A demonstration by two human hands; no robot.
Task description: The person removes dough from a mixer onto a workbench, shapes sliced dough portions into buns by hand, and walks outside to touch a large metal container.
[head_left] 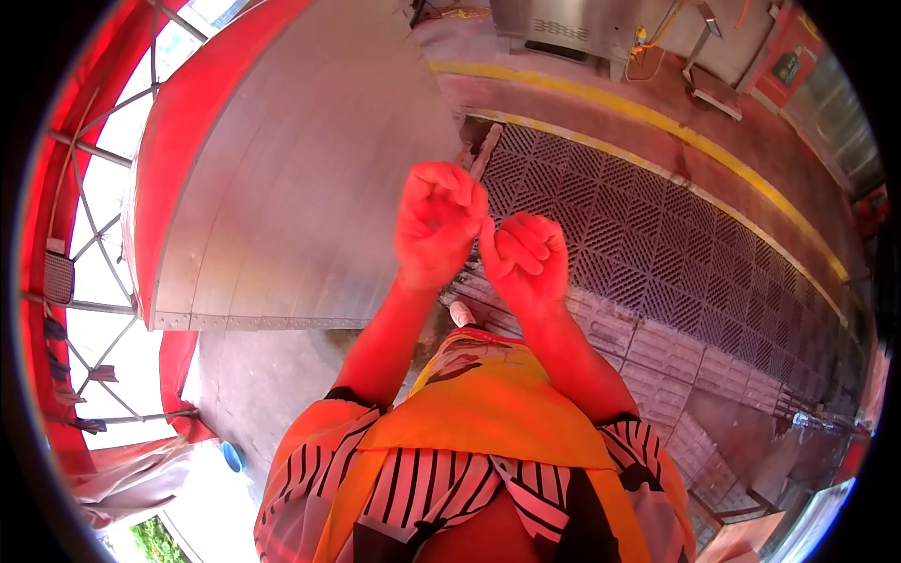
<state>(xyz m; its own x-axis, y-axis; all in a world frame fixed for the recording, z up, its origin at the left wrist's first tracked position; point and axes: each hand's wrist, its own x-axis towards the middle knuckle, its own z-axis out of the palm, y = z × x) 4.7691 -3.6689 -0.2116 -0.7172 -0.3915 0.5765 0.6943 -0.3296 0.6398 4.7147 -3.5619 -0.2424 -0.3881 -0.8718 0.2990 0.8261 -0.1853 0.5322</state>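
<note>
Both hands are raised in front of the chest, close together and tinted red by the light. My left hand point(436, 225) has its fingers curled in, with thumb and fingertips close together. Beside it, my right hand point(524, 258) is turned palm up with curled fingers, its index finger and thumb side near the left hand. Anything between the fingertips is too small to make out. Below them are the orange apron point(488, 413) and the striped sleeves.
A large metal sheet surface point(310, 169) with a red edge stands at the left. Dark patterned floor mats point(648, 225) lie at the right. A steel cabinet point(563, 28), a platform scale point(715, 94) and a blue basin point(233, 457) are farther off.
</note>
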